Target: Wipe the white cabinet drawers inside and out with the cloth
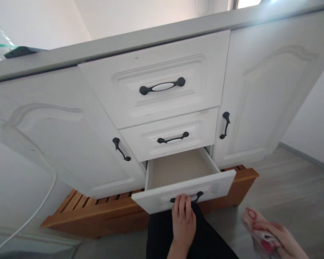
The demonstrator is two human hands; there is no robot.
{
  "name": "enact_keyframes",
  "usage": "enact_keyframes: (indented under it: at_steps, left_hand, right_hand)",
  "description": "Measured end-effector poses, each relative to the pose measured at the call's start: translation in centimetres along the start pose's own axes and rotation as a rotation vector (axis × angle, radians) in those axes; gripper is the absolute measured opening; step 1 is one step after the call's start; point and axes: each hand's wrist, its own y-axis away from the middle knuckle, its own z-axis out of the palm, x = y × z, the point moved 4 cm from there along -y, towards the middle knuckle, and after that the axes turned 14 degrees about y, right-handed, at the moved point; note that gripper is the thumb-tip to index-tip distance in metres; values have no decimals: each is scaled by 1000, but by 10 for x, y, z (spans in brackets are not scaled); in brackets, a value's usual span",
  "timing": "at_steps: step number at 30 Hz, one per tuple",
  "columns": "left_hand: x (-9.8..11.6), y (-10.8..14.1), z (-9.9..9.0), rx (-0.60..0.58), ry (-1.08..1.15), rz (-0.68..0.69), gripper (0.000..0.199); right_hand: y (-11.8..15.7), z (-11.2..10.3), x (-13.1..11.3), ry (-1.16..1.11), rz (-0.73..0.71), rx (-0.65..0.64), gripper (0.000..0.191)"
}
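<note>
My left hand (pixel 183 221) has its fingers curled over the dark handle (pixel 197 197) of the bottom drawer (pixel 218 183). That drawer is pulled out from the white cabinet, and its pale inner floor shows. Down at the lower right, my right hand (pixel 282 235) grips a bunched cloth (pixel 255 221), pinkish white with red markings. The cloth hangs apart from the drawer, above the floor. Two closed drawers sit above the pulled-out one: the middle drawer (pixel 205 126) and the top drawer (pixel 199 86).
Closed cabinet doors flank the drawers, one left (pixel 51 144) and one right (pixel 275 97). Beneath the cabinet stands a slatted wooden stand (pixel 124 212). A white cable (pixel 47 196) hangs at the left. Along the top runs a grey countertop edge (pixel 151 41). My legs in black (pixel 162 237) are close below the drawer.
</note>
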Motion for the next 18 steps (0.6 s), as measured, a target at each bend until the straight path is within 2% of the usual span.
enact_keyframes:
  at_steps: [2,4,6,9,12,14,18]
  left_hand:
    - [-15,-26,8,-107,-31,-20,56]
    - [-30,-49,20,-217,-50,-38,68]
    - [-46,-69,32,-316,-57,-55,80]
    - [-64,-87,47,-413,-49,-75,92]
    - [-70,-92,57,-439,-35,-92,97]
    - [-69,-94,58,-436,-3,-117,98]
    - [-68,-91,48,-421,130,-175,94]
  right_hand:
    - [-5,21,-21,-42,19,-31,37]
    - [-10,39,-36,-74,74,9,44]
    - [-13,53,-42,-102,119,67,43]
    - [-19,61,-46,-117,79,96,36]
    - [-30,51,-60,-104,22,108,33]
    - [-44,38,-80,-98,-13,160,34]
    - [-103,9,-131,-43,-131,413,38]
